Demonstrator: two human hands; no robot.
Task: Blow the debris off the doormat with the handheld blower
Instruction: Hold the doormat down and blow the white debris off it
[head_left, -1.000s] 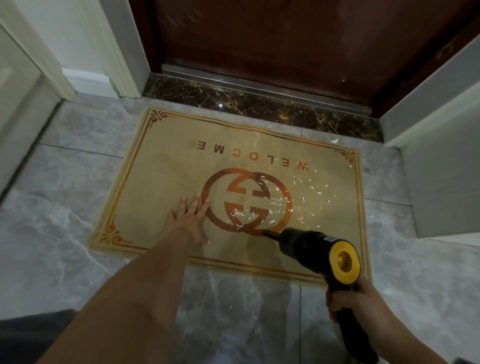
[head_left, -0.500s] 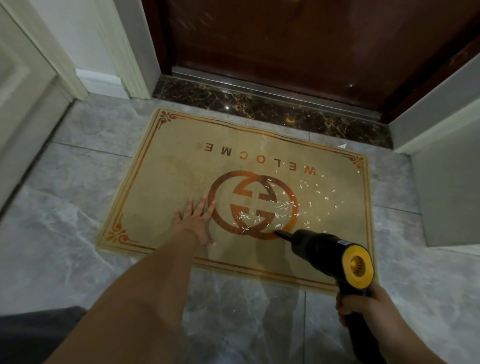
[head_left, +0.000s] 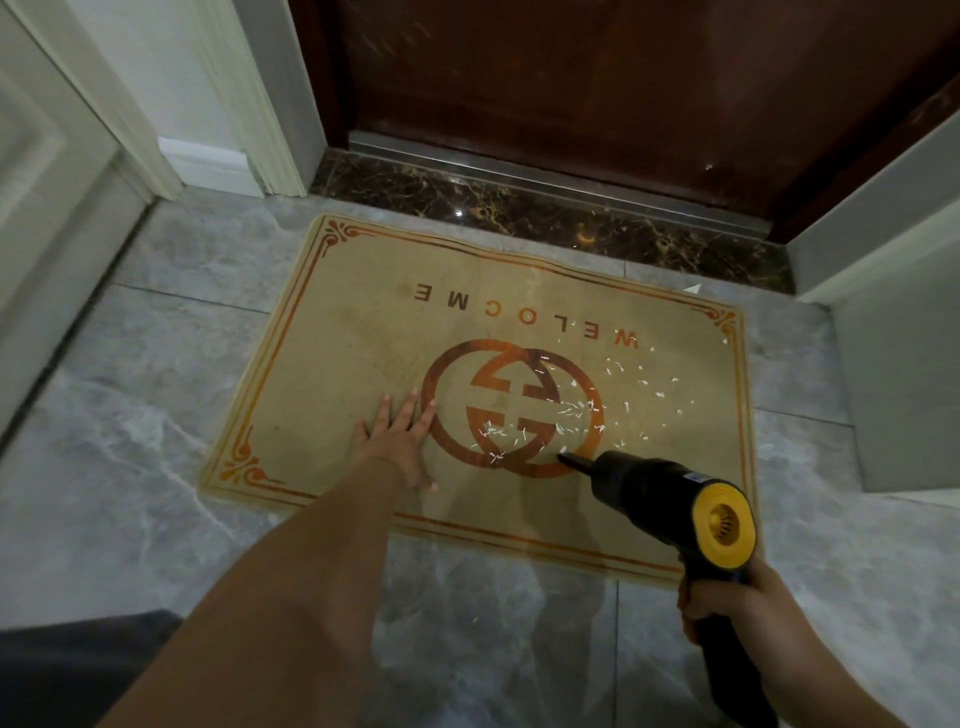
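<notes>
A tan doormat (head_left: 343, 364) with an orange border, a WELCOME line and a round logo lies on the grey floor before the door. Small white scraps of debris (head_left: 571, 410) are scattered over the logo and to its right. My left hand (head_left: 397, 447) lies flat on the mat, fingers spread, just left of the logo. My right hand (head_left: 727, 603) grips the handle of a black handheld blower (head_left: 654, 488) with a yellow rear cap. Its narrow nozzle points up-left at the lower edge of the logo, close to the scraps.
A dark wooden door (head_left: 597, 78) and a dark marble threshold (head_left: 519, 213) lie beyond the mat. A white door frame (head_left: 244, 104) stands at the left, a grey wall corner (head_left: 893, 322) at the right. A few scraps lie on the threshold. Grey tiles surround the mat.
The debris has spread farther right and toward the door, with specks now on the threshold. My view has shifted, so mat and hands sit further right. My left hand stays pressed on the mat.
</notes>
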